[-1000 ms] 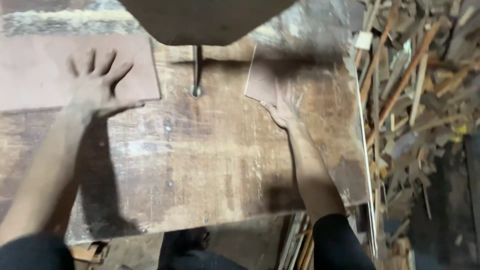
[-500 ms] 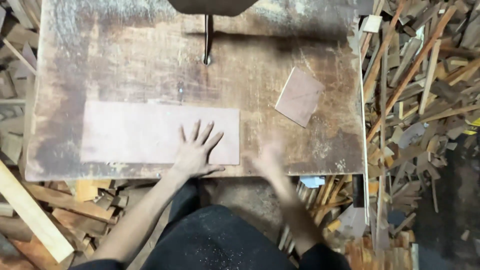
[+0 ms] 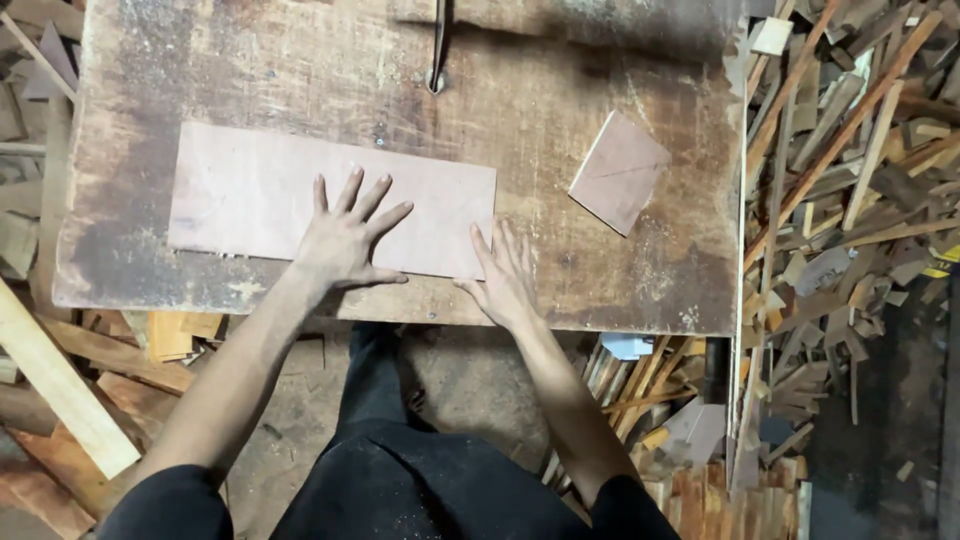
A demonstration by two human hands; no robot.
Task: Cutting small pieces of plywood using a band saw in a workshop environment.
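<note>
Head view, right hand point(image 3: 505, 275) newly touching board point(image 3: 250, 195)

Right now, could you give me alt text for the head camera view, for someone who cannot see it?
Seen from above, a person's left hand lies flat on a long thin board and the right hand rests at its end, on a worn wooden table. A small square piece lies nearby, with wood scraps heaped alongside.

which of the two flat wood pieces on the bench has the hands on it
The long rectangular board, at the near left of the bench. The left hand lies flat on it and the right hand touches its right end. The small square piece lies untouched, farther right.
</note>
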